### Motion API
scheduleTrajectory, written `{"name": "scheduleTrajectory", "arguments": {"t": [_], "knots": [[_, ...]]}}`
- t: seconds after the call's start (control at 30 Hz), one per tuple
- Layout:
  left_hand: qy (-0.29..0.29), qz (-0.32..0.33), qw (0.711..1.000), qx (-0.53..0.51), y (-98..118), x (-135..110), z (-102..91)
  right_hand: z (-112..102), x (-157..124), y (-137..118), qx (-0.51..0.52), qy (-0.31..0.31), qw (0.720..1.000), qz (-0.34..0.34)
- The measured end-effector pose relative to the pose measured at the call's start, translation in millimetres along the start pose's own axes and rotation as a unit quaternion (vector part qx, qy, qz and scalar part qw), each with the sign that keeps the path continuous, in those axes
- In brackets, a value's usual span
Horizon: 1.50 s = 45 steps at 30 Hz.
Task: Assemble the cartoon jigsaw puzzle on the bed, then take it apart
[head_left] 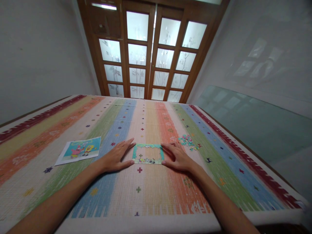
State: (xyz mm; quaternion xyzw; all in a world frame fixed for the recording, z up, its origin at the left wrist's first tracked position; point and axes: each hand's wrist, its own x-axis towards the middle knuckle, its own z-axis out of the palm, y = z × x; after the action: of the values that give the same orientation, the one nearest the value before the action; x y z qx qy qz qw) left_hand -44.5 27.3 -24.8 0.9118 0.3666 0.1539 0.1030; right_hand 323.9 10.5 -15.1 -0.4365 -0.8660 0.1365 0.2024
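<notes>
A rectangular frame of joined jigsaw puzzle pieces [149,161] lies flat on the striped cloth, its middle showing the cloth through. My left hand [119,154] rests at its left side, fingers stretched toward the upper corner and thumb at the lower corner. On the other side, my right hand [176,157] has its fingers curved and apart, with fingertips and thumb touching the right edge. Just beyond my right hand lies a heap of loose puzzle pieces [186,140]. Left of my left hand, a printed picture [81,149] shows a pink starfish and a yellow sponge cartoon figure.
A striped, patterned cloth [156,191] covers the large table. Its front edge runs close below my forearms. Wooden doors with frosted panes [149,55] stand beyond the far end. A greenish glass panel [255,130] is along the right side by the wall.
</notes>
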Motion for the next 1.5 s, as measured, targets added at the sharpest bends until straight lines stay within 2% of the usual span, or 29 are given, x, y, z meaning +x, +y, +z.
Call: {"name": "scheduleTrajectory", "arguments": {"t": [0.37, 0.83, 1.5], "knots": [[-0.014, -0.005, 1.0, 0.003, 2, 0, -1.5, -1, 1, -6, -0.006, -0.008, 1.0, -0.002], [0.007, 0.0, 1.0, 0.017, 6, 1, -2.5, -1, 1, -10, 0.006, -0.006, 1.0, -0.007], [0.007, 0.004, 1.0, 0.025, 6, 0, -1.5, -3, 1, -16, -0.017, -0.002, 1.0, -0.015]]}}
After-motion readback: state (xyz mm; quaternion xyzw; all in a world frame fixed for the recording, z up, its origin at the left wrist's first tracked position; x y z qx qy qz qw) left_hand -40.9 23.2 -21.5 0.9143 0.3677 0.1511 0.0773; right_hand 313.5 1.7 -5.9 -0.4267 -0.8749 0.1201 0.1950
